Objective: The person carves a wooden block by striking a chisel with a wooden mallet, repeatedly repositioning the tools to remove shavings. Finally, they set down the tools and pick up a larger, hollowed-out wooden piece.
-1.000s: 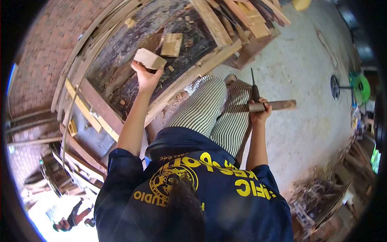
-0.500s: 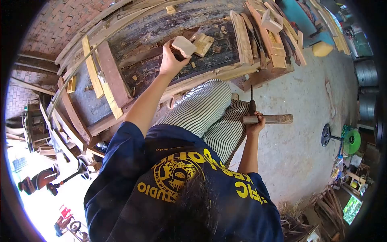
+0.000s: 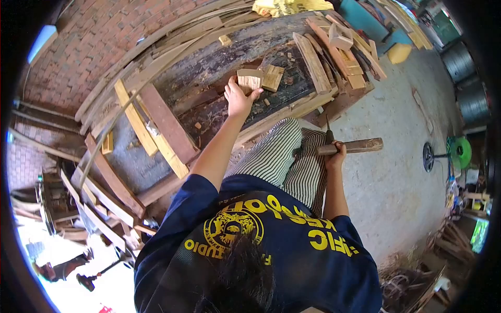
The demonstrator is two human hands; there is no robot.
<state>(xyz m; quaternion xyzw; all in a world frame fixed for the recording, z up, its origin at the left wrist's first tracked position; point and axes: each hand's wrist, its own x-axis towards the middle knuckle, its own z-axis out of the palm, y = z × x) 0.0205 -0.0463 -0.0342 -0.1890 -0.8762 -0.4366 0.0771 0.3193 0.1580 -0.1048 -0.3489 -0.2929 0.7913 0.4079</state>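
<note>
My left hand point(image 3: 240, 99) grips a wooden block point(image 3: 250, 82) over the dark workbench point(image 3: 198, 65), thumb on its right side and fingers on its left. The block's pale, rough-cut side faces me. A second, flat wooden block point(image 3: 273, 77) lies just to its right on the bench. My right hand point(image 3: 337, 153) is closed around a wooden mallet point(image 3: 360, 146) beside my striped trouser leg. A chisel point(image 3: 329, 134) with a dark handle and thin blade is held together with the mallet, its blade pointing toward the bench.
Small wood chips are scattered on the bench. A brown plank point(image 3: 168, 122) and a yellow strip point(image 3: 136, 119) lie at its left. More boards point(image 3: 334, 49) and a hollow wooden box point(image 3: 341, 37) rest at the right end. A green fan point(image 3: 460, 152) stands on the concrete floor.
My left hand has turned the block so its rough side now shows. The mallet and chisel remain in my right hand, the mallet slightly tilted. The whole view has shifted.
</note>
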